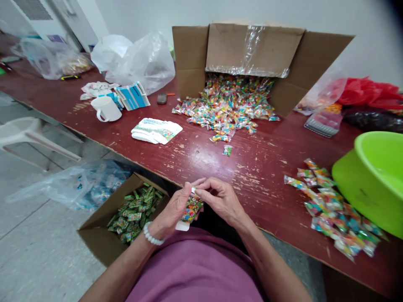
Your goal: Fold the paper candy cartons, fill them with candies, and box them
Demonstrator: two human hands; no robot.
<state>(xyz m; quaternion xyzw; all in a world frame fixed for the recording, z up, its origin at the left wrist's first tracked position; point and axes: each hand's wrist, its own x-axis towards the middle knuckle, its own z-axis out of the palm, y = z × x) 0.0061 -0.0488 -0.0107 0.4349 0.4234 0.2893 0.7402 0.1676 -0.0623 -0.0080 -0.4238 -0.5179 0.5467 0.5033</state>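
My left hand (pixel 174 209) holds a small, brightly printed carton (pixel 191 209) with a white flap sticking out at its lower end. With thumb and fingers pinched together, my right hand (pixel 222 199) grips the white top end of the same carton. Both hands are over the table's front edge, close to my body. Below and left of my left hand, a cardboard box (pixel 94 235) holds many small green printed cartons (pixel 138 214). On the table lies a stack of flat, unfolded cartons (pixel 154 131). A single wrapped candy (pixel 227 150) lies ahead of my hands.
An opened cardboard box (pixel 252 50) spills wrapped candies (pixel 220 109) onto the red table (pixel 201 161). More candies (pixel 333 209) lie beside a green basin (pixel 355 167) at right. A white mug (pixel 106 109) and plastic bags (pixel 141 63) stand at left. A white stool (pixel 25 130) is on the floor.
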